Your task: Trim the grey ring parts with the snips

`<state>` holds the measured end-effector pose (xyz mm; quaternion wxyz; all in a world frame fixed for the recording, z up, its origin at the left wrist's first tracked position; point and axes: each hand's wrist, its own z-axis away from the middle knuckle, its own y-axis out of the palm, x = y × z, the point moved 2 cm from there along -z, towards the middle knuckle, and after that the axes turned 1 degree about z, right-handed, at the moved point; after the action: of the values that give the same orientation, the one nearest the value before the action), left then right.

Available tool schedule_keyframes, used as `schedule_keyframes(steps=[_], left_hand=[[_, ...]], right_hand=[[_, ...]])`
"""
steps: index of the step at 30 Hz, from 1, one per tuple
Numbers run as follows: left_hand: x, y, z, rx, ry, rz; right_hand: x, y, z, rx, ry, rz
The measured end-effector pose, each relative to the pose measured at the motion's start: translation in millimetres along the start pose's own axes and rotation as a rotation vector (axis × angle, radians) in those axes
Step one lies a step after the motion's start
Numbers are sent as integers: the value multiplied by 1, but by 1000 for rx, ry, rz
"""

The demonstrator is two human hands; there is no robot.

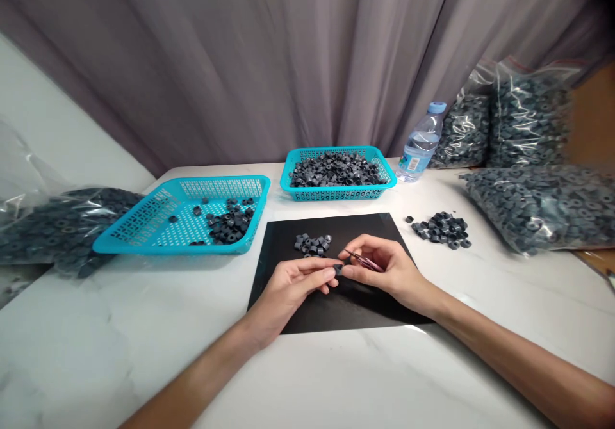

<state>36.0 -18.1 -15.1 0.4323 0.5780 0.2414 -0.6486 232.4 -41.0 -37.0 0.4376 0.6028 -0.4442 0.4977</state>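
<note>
My left hand (294,285) pinches a small dark grey ring (338,269) between thumb and fingertips over a black mat (336,314). My right hand (384,267) meets it from the right, fingers closed on thin pink tweezers (365,261) whose tips point at the ring. Just beyond the hands, a small heap of the same grey rings (313,244) lies on the mat.
A teal basket (158,221) at left holds a few rings; a second teal basket (339,192) behind is full of them. Another loose pile (442,229) lies right of the mat. A water bottle (421,142) and plastic bags of rings (533,208) stand right; one bag (52,227) lies left.
</note>
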Motion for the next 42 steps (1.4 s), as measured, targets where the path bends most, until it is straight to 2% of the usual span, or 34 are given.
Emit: schedule_keyframes(steps=[5, 19, 29, 42], left_hand=[[-1, 0, 1, 21, -13, 15], [0, 0, 1, 67, -6, -71], [2, 0, 1, 112, 10, -49], [0, 3, 1, 83, 11, -26]], right_hand=[[1, 0, 0, -14, -1, 55], [1, -2, 0, 36, 13, 33], [1, -2, 0, 64, 37, 23], [1, -2, 1, 55, 48, 7]])
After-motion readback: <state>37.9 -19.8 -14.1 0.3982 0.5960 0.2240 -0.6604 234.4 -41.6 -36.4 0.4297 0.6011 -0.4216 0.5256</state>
